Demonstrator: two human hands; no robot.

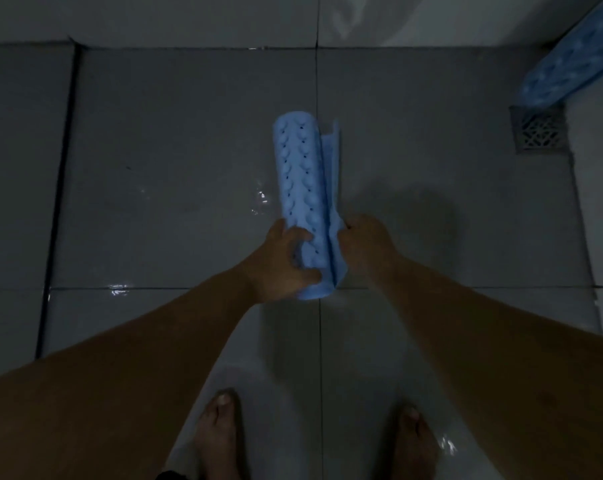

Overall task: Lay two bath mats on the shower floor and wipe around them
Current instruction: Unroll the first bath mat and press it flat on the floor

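Blue rolled bath mat (305, 188) in head view, centre frame, long axis running 12 to 6 o'clock, bumpy suction-cup side with small holes facing out, loose flap edge standing along its right side. Left hand (282, 263) at the roll's near end, 6 o'clock end, fingers wrapped around it from the left, thumb on the lower part, gripping. Right hand (367, 242) just right of the roll, fingers curled closed, pinching the loose flap near that same end. Both bare forearms reach in from the bottom corners. Roll is held over wet grey shower floor tiles (175, 174); cannot tell if the far end touches the floor. Glints of water at 9 o'clock of the roll and at lower left. Second blue mat (570, 60) at 2 o'clock, leaning in the corner against the wall, its lower end just above the square metal floor drain (539, 131). Dark grout line runs down the left side. Bare feet (220, 434) at 6 o'clock on the tile. Lighting dim, detail soft.
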